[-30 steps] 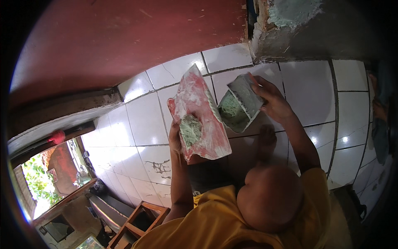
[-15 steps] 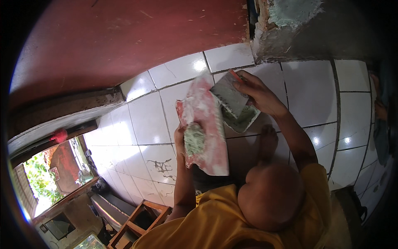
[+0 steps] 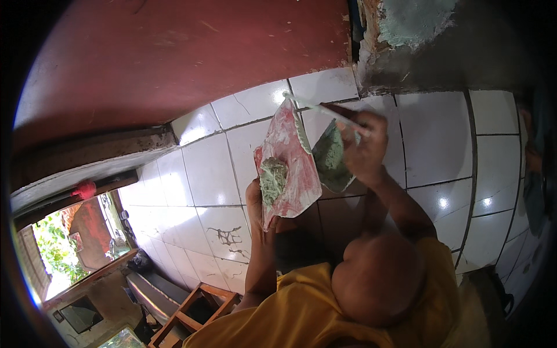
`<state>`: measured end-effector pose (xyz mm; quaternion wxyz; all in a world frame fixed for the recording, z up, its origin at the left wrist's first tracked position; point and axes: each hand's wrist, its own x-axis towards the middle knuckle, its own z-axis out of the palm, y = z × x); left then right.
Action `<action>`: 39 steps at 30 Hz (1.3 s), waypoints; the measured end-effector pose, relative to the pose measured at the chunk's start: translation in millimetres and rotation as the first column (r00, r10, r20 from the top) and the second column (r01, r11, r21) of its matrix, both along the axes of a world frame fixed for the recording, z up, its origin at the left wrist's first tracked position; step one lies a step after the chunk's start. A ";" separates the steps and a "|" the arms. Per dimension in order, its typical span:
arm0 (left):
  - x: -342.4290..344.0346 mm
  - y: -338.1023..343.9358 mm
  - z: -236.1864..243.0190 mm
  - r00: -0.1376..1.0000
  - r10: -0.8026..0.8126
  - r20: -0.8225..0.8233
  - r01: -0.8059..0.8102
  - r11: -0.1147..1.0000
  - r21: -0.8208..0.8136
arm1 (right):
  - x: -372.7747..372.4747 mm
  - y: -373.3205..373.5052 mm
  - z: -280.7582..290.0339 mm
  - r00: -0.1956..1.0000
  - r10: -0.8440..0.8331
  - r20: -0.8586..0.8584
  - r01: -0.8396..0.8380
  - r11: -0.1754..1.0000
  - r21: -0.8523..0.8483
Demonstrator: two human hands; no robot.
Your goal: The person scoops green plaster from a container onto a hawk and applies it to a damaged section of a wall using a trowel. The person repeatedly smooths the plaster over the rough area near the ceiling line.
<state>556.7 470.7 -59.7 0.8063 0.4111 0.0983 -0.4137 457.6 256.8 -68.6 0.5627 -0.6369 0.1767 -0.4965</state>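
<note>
Near the frame's centre, the left hand [image 3: 254,196] grasps one red, paste-smeared board [image 3: 300,182], jagged-edged and pointed at top, its fingers mostly hidden; one rough grey-green lump [image 3: 272,181] sits on it. Further right, the blurred right hand [image 3: 366,146] has fingers wrapped round one thin, flat scraper [image 3: 326,110]. One paste-coated container [image 3: 343,189] shows partly behind that hand. Glossy white tiles [image 3: 203,165], middle left, give room beside the board.
</note>
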 end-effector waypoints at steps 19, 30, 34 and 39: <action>-11.7 -0.7 2.4 0.917 0.007 -0.398 -0.262 0.764 -0.590 | 21.2 26.9 18.9 0.965 0.213 0.152 -0.172 0.954 -0.244; 4.6 13.0 -1.0 0.939 0.302 -0.167 -0.332 0.922 -0.198 | 15.1 44.4 4.6 0.970 0.189 0.150 -0.150 0.959 -0.242; 9.5 13.3 9.7 0.975 0.171 0.145 -0.130 0.958 -0.254 | 0.5 51.1 1.5 0.966 0.259 0.013 -0.257 0.961 -0.101; 34.5 28.9 1.4 0.995 0.024 -0.099 -0.074 0.842 -0.534 | -7.5 55.3 1.8 0.940 0.338 -0.042 -0.338 0.910 -0.239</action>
